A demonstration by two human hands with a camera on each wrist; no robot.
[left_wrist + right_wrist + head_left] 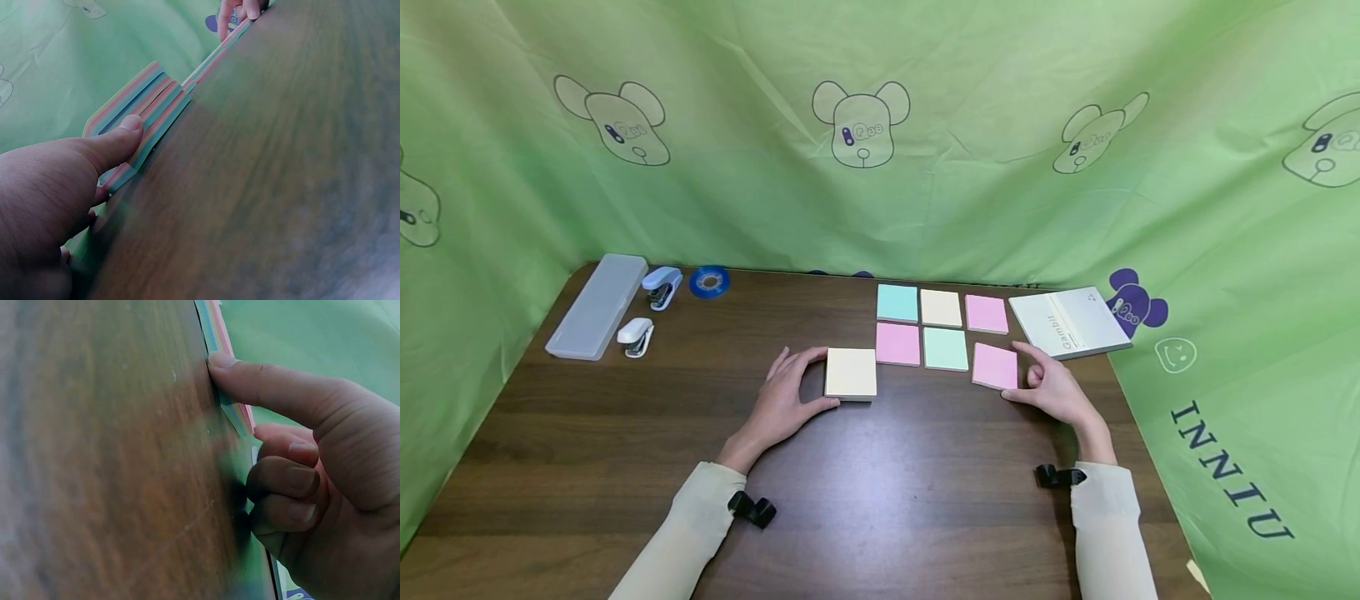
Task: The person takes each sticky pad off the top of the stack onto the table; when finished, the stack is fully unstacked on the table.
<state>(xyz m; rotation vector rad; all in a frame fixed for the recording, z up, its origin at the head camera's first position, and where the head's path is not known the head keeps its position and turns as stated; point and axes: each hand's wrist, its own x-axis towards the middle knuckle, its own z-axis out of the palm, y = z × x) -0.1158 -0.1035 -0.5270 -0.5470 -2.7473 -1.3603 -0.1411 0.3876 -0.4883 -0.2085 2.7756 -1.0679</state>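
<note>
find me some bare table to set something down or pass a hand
Bare wood lies between white stapler and left grip, between blue tape and teal pad, and between the sleeves at the front. From the cream stack to the white book it is crowded: six pads in two close rows, plus the right grip.
</note>
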